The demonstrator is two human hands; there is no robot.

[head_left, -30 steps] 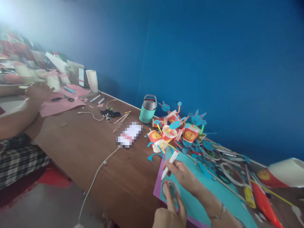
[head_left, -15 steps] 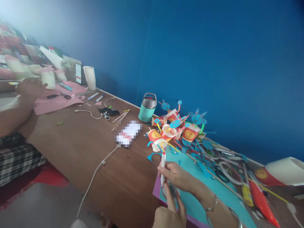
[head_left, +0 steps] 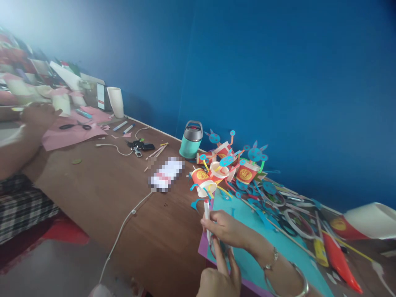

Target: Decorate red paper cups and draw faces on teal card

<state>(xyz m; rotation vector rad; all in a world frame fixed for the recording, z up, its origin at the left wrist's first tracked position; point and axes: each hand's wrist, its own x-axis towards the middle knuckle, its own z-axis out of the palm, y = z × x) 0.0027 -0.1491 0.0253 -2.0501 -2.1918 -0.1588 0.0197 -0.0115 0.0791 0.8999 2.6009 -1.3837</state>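
My right hand [head_left: 221, 226], with bracelets at its wrist, is closed around a white marker pen [head_left: 207, 214] with a red end, held nearly upright. Just below it, my left hand [head_left: 219, 274] reaches up with its fingers extended and its fingertips around a small object, mostly hidden under my right hand; I cannot make out what it is. Both hands are above a blue paper sheet [head_left: 247, 218] with a purple sheet [head_left: 203, 246] under its edge. Beyond them lie red paper cups [head_left: 201, 176] with blue paper rabbit heads [head_left: 255, 154] and coloured arms.
A teal flask [head_left: 191, 140] stands by the blue wall. A phone [head_left: 167, 174] with a white cable lies left of the cups. Scissors, tape rolls [head_left: 298, 222] and a red bottle [head_left: 343, 262] crowd the right. Another person's hand [head_left: 40, 117] is at far left near pink paper [head_left: 58, 138].
The marker and my right hand have shifted slightly left, and the marker now leans a little to the left at its top. My left hand has barely moved.
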